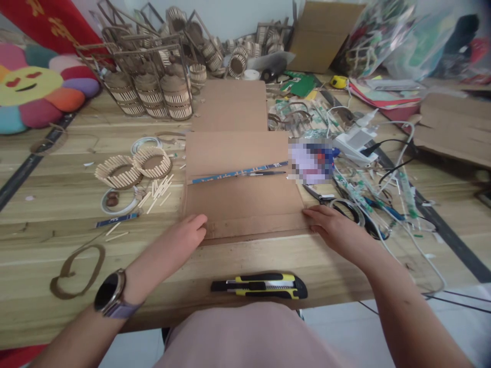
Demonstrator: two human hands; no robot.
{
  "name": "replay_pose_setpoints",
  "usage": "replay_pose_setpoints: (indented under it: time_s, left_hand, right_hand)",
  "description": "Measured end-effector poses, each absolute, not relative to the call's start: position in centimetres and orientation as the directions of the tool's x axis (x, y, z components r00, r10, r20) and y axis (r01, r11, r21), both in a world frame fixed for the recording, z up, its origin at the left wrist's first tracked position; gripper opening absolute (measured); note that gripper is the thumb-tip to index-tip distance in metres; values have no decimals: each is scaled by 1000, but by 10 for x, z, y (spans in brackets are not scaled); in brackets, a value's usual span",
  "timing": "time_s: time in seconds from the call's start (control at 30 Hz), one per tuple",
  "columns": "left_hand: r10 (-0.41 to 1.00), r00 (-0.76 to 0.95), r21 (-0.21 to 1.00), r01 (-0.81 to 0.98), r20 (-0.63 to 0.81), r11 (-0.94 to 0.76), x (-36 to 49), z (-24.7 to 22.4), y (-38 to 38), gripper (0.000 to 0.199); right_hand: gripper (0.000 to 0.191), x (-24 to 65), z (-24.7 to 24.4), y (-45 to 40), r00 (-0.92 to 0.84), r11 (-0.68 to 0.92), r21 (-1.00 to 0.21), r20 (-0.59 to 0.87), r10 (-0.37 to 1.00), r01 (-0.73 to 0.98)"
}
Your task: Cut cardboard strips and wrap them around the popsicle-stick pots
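A brown cardboard sheet (245, 209) lies in front of me with a crease across it. My left hand (186, 235) pinches its near left corner, the fingers bent over the edge. At the near right corner my right hand (326, 222) holds the edge between thumb and fingers. A blue printed strip (218, 178) and a dark slim pen (264, 173) rest across the sheet. Closer to me, a yellow and black utility knife (261, 285) lies flat on the wooden table (161, 312).
Two round stick baskets (152, 162), loose sticks (157, 191) and a tape roll (118, 201) lie left. Scissors (322, 197), cables and a white power strip (356, 143) crowd the right. Behind are another cardboard piece (230, 105) and a lantern rack (153, 94).
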State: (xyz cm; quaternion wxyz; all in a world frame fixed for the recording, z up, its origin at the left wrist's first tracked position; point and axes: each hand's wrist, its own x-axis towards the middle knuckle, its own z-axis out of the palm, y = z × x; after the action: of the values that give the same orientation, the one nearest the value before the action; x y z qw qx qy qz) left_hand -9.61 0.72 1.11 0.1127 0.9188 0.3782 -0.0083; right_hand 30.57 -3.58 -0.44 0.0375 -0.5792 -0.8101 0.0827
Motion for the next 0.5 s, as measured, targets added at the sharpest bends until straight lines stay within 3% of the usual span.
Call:
replay_pose_setpoints:
  time_s: [0.13, 0.27, 0.33, 0.43, 0.5]
  left_hand:
    - [582, 754, 76, 629, -305, -774, -76, 32, 18, 39]
    - [465, 849, 82, 497, -250, -864, -54, 42, 31, 80]
    - [395, 865, 93, 441, -310, -893, -40, 43, 38, 92]
    - [323, 810, 65, 403, -489, -913, -19, 42, 47, 97]
    - [308, 794, 31, 380, -525, -924, -9, 42, 51, 99]
  right_hand:
    - [43, 304, -4, -35, -327, 320, -153, -24, 945, 935]
    - [43, 304, -4, -34, -328, 320, -157, -29, 944, 934]
    - [43, 303, -4, -34, -324, 315, -154, -38, 945, 937]
    - [42, 302, -3, -34, -321, 311, -136, -51, 946, 940]
    - [41, 300, -3, -34, -324, 316, -122, -55, 944, 941]
